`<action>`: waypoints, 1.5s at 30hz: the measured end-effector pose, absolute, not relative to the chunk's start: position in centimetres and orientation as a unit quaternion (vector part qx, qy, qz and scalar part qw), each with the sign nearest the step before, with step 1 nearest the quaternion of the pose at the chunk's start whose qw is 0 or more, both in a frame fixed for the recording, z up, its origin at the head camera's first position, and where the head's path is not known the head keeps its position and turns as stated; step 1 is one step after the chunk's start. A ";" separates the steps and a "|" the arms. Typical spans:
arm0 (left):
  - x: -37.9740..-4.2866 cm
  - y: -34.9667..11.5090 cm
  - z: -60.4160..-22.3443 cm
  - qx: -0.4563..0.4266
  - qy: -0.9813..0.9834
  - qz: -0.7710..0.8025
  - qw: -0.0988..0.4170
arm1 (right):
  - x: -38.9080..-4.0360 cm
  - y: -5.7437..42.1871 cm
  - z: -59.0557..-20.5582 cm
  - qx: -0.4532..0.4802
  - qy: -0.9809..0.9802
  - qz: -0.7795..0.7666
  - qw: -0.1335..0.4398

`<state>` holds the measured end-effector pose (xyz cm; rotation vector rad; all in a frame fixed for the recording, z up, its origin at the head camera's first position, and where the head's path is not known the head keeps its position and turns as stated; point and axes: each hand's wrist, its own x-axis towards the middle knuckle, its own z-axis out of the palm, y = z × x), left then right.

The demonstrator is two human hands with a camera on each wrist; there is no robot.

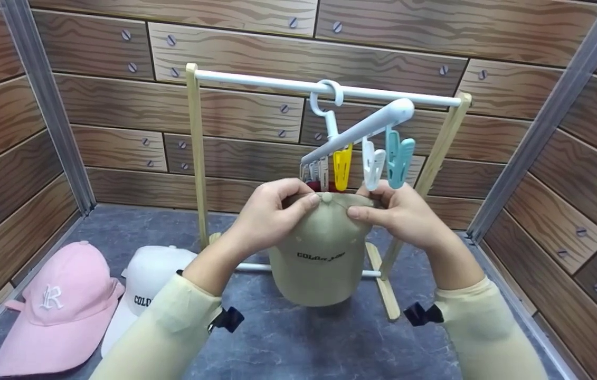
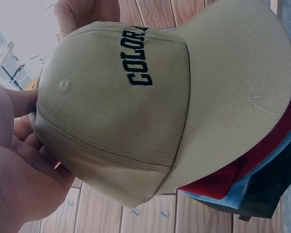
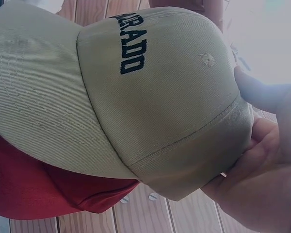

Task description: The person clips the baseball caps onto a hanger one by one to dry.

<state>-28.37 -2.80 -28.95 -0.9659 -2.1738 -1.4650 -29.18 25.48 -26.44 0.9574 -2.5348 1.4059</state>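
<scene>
A khaki baseball cap (image 1: 316,264) with dark lettering hangs crown up below a white clip hanger (image 1: 367,126), its brim pointing down. My left hand (image 1: 274,214) pinches the cap's crown on the left side, thumb in front. On the other side my right hand (image 1: 401,214) pinches the crown between thumb and fingers. A yellow clip (image 1: 342,168), a white clip (image 1: 373,164) and a teal clip (image 1: 399,161) dangle just above the hands. Behind the khaki cap in the left wrist view are a red cap (image 2: 218,182), a light blue one (image 2: 240,191) and a dark one (image 2: 262,194).
The hanger hooks over the white rail (image 1: 256,80) of a wooden-legged rack (image 1: 196,158). At the left on the grey tabletop (image 1: 287,343) lie a pink cap (image 1: 60,306) and a white cap (image 1: 155,269), partly behind my left sleeve. Wood-patterned walls (image 1: 245,47) surround the table.
</scene>
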 end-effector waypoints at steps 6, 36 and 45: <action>-28.5 -2.6 -28.4 -0.349 -0.762 -0.514 0.184 | -29.3 25.7 -26.1 0.324 -0.822 0.466 0.046; -28.2 -2.7 -28.3 -0.358 -0.749 -0.519 0.205 | -31.2 23.7 -23.7 0.348 -0.794 0.498 -0.023; -28.1 -2.7 -28.4 -0.362 -0.746 -0.519 0.208 | -31.7 22.1 -23.0 0.384 -0.759 0.525 -0.038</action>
